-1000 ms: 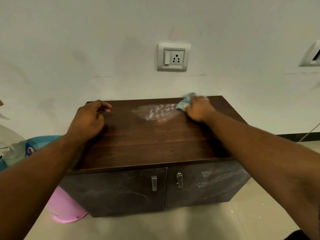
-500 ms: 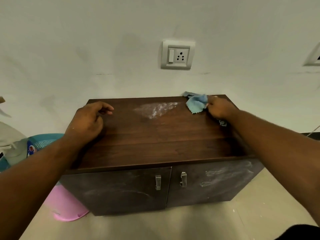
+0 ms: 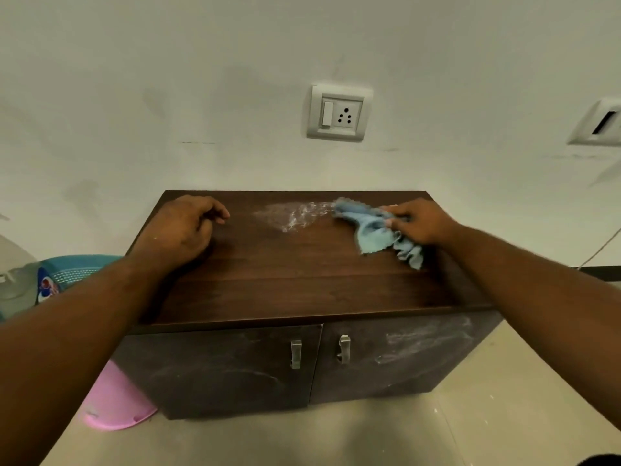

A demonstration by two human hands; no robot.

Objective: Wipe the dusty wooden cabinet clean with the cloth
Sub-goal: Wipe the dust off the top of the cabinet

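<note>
In the head view, a dark wooden cabinet point(image 3: 302, 284) stood against a pale wall, its top seen from above and in front. The right hand point(image 3: 420, 222) lay on the far right part of the top, its fingers curled round a crumpled light blue cloth point(image 3: 373, 227) and gripping it. The cloth rested on the wood and spread out to the left of the hand and toward the front, with one scalloped edge trailing under the wrist. Its far left tip touched the right edge of a whitish dust patch point(image 3: 295, 215), which lay near the back edge, about midway across the top. The left hand point(image 3: 178, 230) rested on the far left part of the top, well apart from the cloth, its fingers loosely curled and holding nothing.

Below the top, two closed doors carried pale dust smears point(image 3: 423, 338), heaviest on the right door. Two metal handles point(image 3: 295, 354) sat side by side at the doors' meeting edges. A white switch and socket plate point(image 3: 339, 112) was set in the wall above the cabinet. To the cabinet's left a blue plastic basket point(image 3: 74, 267) stood, and a pink tub point(image 3: 114, 405) sat on the floor by the lower left corner.
</note>
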